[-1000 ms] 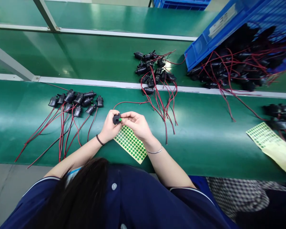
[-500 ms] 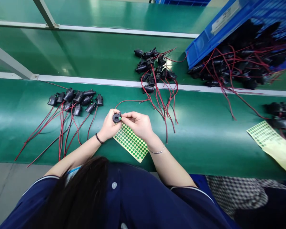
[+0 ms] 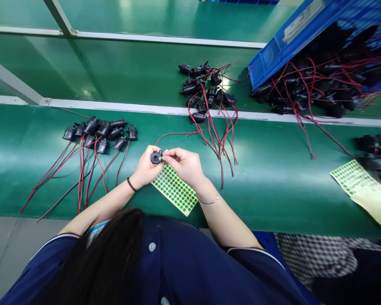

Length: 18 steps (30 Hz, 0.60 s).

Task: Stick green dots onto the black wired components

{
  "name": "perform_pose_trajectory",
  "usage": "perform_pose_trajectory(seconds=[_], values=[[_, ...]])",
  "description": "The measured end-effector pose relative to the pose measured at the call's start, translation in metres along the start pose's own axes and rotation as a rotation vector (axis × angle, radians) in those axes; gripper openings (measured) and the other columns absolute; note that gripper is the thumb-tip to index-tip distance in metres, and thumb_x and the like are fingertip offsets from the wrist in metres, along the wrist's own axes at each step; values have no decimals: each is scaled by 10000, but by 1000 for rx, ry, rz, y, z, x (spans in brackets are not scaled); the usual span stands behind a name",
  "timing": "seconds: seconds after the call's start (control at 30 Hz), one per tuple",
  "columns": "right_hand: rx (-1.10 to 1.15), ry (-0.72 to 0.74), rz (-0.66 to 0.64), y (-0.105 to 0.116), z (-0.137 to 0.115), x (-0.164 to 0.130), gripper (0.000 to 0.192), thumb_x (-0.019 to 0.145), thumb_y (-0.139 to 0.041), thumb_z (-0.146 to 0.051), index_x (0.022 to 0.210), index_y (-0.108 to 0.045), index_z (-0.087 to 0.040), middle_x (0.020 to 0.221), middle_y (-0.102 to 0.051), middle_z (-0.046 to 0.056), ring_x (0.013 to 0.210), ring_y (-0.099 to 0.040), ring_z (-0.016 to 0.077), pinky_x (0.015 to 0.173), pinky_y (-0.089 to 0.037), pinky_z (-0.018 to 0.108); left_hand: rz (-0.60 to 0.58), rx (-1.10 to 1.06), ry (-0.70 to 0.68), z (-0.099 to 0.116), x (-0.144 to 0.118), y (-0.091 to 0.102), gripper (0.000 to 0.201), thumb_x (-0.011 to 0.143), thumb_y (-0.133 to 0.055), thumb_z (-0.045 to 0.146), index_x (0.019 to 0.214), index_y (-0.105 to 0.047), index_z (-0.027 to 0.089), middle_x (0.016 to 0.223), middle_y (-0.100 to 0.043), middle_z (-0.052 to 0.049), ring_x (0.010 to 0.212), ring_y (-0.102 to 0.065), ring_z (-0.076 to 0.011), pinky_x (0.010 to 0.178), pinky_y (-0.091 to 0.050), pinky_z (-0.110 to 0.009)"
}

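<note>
My left hand (image 3: pixel 147 168) is closed around a round black part (image 3: pixel 155 157), whose flat end with a hole in the middle faces up. A small green dot sticker (image 3: pixel 160 158) shows at the edge of that end. Thumb and finger of my right hand (image 3: pixel 186 165) pinch at the sticker, touching the black part. Below my hands lies a pale sheet of green dot stickers (image 3: pixel 178 188), with several dots gone near its upper end. A red wire (image 3: pixel 174 134) runs from near my left hand toward the right.
On the left lie several black parts with red wires (image 3: pixel 103 131). Another pile (image 3: pixel 205 91) straddles the white rail. A blue crate (image 3: pixel 257 70) at the right spills more wired parts (image 3: pixel 317 89). A second sticker sheet (image 3: pixel 365 192) lies at the right edge.
Almost nothing differs. Both hands keep the same hold, with the right fingertips still at the green sticker; the view has shifted very slightly.
</note>
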State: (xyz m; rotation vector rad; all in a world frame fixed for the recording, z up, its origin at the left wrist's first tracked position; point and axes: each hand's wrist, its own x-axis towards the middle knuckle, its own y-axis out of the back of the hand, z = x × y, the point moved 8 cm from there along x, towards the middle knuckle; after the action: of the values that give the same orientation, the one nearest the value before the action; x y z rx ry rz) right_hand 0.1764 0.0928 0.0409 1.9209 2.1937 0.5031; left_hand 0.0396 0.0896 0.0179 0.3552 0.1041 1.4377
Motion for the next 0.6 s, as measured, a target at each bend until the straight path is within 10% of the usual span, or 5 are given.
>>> perform_pose_trajectory(seconds=[0.6], values=[[-17, 16, 20, -3, 2, -2, 84, 851, -683, -318, 881, -749, -275, 894, -784, 5, 806, -726, 199, 828, -555, 344, -20, -79, 71, -5, 2, -1, 245, 683, -579, 126, 882, -465, 213, 808, -491, 27, 706, -467, -114, 667, -408, -253]])
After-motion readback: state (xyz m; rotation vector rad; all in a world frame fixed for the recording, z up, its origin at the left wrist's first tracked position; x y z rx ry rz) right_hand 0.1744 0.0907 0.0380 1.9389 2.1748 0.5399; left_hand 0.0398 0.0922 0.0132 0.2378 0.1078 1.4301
